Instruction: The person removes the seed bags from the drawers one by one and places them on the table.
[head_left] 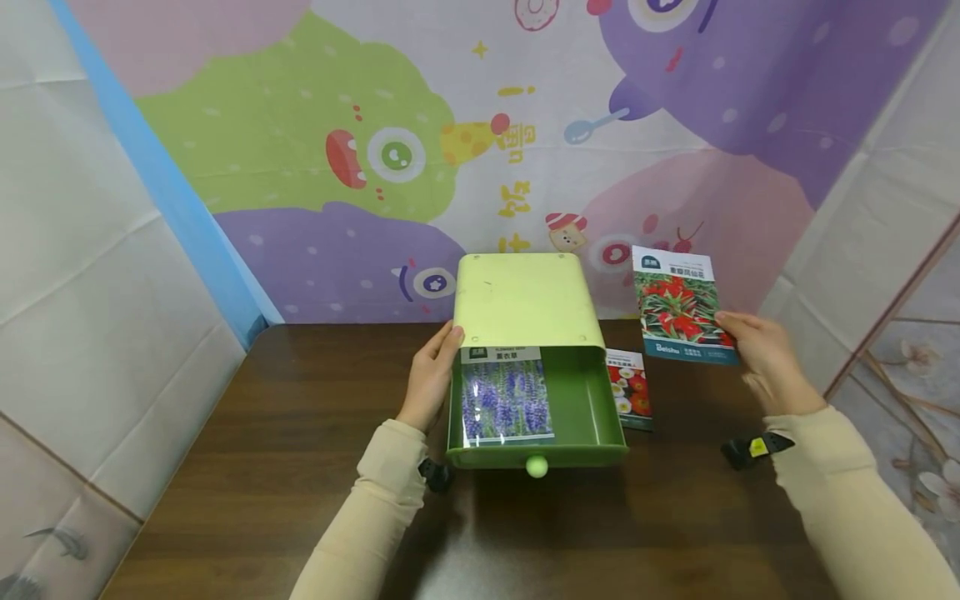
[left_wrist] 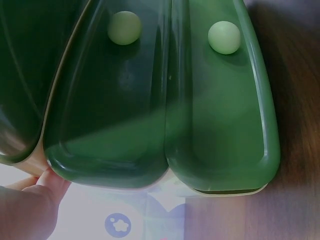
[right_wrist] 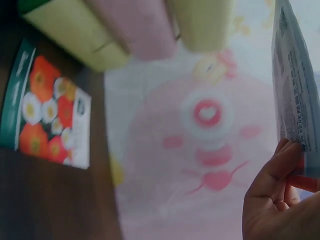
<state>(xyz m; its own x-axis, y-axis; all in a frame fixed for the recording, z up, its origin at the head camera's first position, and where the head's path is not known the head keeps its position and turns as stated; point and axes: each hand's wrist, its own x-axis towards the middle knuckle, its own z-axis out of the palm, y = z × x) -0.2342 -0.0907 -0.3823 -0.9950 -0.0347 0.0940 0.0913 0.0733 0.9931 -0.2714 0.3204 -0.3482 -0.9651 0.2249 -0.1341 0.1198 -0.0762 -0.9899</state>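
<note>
While left hand [head_left: 430, 377] grips cabinet [head_left: 528, 300], right hand [head_left: 765, 357] pinches red-flower packet [head_left: 678, 307] extending up-left.

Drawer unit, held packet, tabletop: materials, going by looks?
Drawer unit: probably molded plastic; smooth, satin pale-green top, glossier green drawer with bright reflections inside. Painted metal isn't ruled out.
Held packet: coated paper or plastic film, can't tell which; thin edge, crisp print.
Tabletop: wood or wood-look laminate; dark brown grain, soft glare near the front.
</note>
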